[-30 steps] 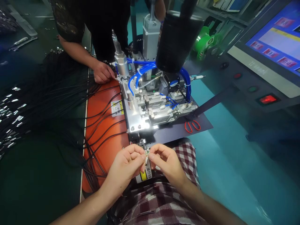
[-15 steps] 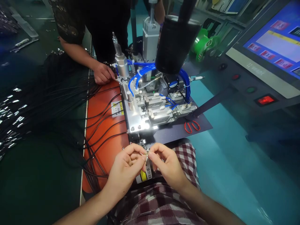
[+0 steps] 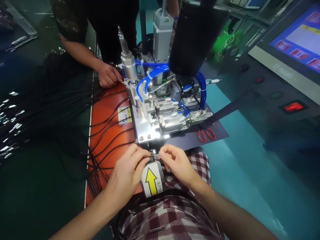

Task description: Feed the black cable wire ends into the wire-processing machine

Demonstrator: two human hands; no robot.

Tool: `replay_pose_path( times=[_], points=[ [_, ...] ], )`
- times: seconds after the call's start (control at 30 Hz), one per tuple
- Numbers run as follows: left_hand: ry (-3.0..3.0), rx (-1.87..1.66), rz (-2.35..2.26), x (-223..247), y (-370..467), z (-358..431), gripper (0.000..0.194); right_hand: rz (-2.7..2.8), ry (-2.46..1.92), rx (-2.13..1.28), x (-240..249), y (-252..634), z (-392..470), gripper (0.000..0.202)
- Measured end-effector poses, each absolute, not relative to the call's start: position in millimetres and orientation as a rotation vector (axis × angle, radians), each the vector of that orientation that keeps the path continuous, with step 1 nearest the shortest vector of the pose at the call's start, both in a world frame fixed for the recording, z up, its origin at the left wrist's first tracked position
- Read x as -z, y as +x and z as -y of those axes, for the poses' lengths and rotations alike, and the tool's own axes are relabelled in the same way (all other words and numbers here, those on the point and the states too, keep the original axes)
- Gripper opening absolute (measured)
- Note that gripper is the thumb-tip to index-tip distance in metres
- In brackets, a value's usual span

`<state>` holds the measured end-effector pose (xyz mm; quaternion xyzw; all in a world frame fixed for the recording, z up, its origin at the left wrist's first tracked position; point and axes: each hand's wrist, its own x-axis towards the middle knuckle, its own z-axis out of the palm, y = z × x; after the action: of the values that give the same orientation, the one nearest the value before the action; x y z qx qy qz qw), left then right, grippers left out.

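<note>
Between thumb and fingers, my left hand (image 3: 131,165) pinches a thin black cable near its end. The cable's light-coloured wire end (image 3: 155,155) shows in the small gap between my hands. My right hand (image 3: 176,163) is closed at the tip of that end, its thumb and forefinger pressed together; fine detail there is too small to make out. Both hands are at the near end of a metal machine (image 3: 150,126), over its small clamp-like fixture (image 3: 153,152). Just below them is a label with a yellow arrow (image 3: 151,181).
Several black cables (image 3: 115,133) run across the orange plate (image 3: 105,113) into the machine. A co-worker's hand (image 3: 110,76) touches its far left side. Red-handled scissors (image 3: 206,135) lie to the right. A control panel (image 3: 295,66) and a black cylinder (image 3: 192,40) stand above.
My hands have moved slightly forward and apart, bringing the wire end over the fixture. The arrow label is now uncovered. The co-worker's hand stays in about the same place.
</note>
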<state>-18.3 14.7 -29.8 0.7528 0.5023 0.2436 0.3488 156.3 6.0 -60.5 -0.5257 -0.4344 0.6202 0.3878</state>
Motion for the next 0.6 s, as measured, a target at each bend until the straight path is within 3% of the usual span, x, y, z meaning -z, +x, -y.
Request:
replay_pose_path(
  times=[0.2,0.6],
  points=[
    [2.267,-0.612,-1.205,50,-28,-21,0.02,1.114,-1.361,-1.624,76,156,-21,0.018],
    [2.538,-0.479,-1.217,48,-27,-22,0.032,1.119,-1.378,-1.654,77,157,-24,0.02]
  ],
)
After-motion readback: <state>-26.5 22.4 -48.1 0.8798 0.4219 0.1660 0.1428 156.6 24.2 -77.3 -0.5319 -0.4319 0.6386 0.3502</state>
